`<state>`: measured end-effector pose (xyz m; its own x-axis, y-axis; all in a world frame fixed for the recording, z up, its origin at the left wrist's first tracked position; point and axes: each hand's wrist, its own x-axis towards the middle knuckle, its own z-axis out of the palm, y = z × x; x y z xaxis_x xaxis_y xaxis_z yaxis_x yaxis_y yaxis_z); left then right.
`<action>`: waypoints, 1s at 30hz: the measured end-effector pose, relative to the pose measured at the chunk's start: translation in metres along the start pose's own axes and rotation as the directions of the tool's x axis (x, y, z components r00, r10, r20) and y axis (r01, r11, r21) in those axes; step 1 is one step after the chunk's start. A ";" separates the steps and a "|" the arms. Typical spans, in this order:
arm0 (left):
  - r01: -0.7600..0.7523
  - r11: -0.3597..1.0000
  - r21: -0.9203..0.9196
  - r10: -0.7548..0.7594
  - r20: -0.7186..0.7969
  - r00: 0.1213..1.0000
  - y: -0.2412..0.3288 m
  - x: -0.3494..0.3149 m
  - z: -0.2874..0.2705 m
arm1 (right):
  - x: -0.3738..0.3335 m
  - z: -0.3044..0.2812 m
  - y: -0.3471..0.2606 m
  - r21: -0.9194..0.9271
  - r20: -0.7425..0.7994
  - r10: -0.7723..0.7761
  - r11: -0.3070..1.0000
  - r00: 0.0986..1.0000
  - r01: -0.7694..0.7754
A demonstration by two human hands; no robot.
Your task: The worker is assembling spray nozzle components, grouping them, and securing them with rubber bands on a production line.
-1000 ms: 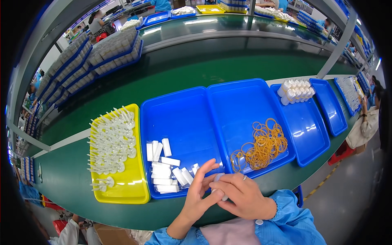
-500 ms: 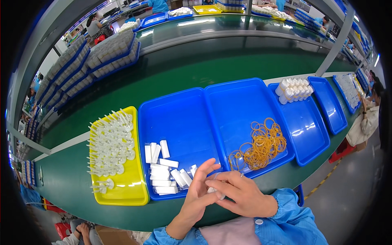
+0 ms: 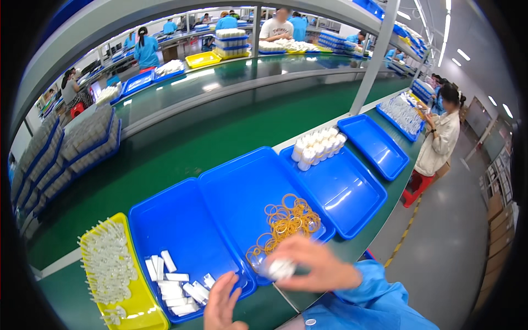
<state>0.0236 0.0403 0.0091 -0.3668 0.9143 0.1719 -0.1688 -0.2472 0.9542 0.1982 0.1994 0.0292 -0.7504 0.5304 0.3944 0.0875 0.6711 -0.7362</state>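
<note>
My right hand (image 3: 316, 267) is raised over the near edge of the middle blue tray (image 3: 220, 179), close to a heap of amber rubber bands (image 3: 294, 217). Its fingers close around a small white rounded piece (image 3: 281, 269), smeared by motion. My left hand (image 3: 223, 305) is apart from it, fingers spread and holding nothing visible. Near that hand, several white oblong pieces with clear parts (image 3: 175, 290) lie in the left blue tray (image 3: 165, 212). Clear plastic stemmed parts (image 3: 110, 264) crowd a yellow tray (image 3: 140, 313) at far left.
On the right, a blue tray (image 3: 357, 201) bears banded white cylinders (image 3: 316, 146) at its far end. Another blue tray (image 3: 374, 146) stands beyond it. A green conveyor (image 3: 165, 148) runs behind a metal post (image 3: 377, 60). A co-worker (image 3: 440, 137) sits far right; stacked trays (image 3: 69, 159) stand left.
My hands, together around a white piece before, have come apart. The right now carries the white piece near the rubber bands. The view has swung to the right and up.
</note>
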 end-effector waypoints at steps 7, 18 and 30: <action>0.184 0.817 0.547 0.146 -0.504 0.852 -0.007 -0.051 -0.135 | -0.034 -0.156 0.180 0.171 -0.691 0.348 0.930 0.633 -0.325; 0.529 0.043 0.847 0.479 -0.482 0.734 0.021 -0.101 -0.220 | -0.001 -0.197 0.284 -0.346 -0.763 0.186 0.691 0.619 -0.634; 0.628 -0.042 0.777 0.402 -0.562 0.723 0.021 -0.098 -0.280 | 0.030 -0.163 0.211 -0.239 -0.779 0.054 0.896 0.624 -0.375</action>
<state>-0.2002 -0.1443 -0.0568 -0.8473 0.3813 0.3697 0.4878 0.8339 0.2581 0.3011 0.4415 -0.0248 0.0467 0.7708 0.6354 0.5160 0.5260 -0.6761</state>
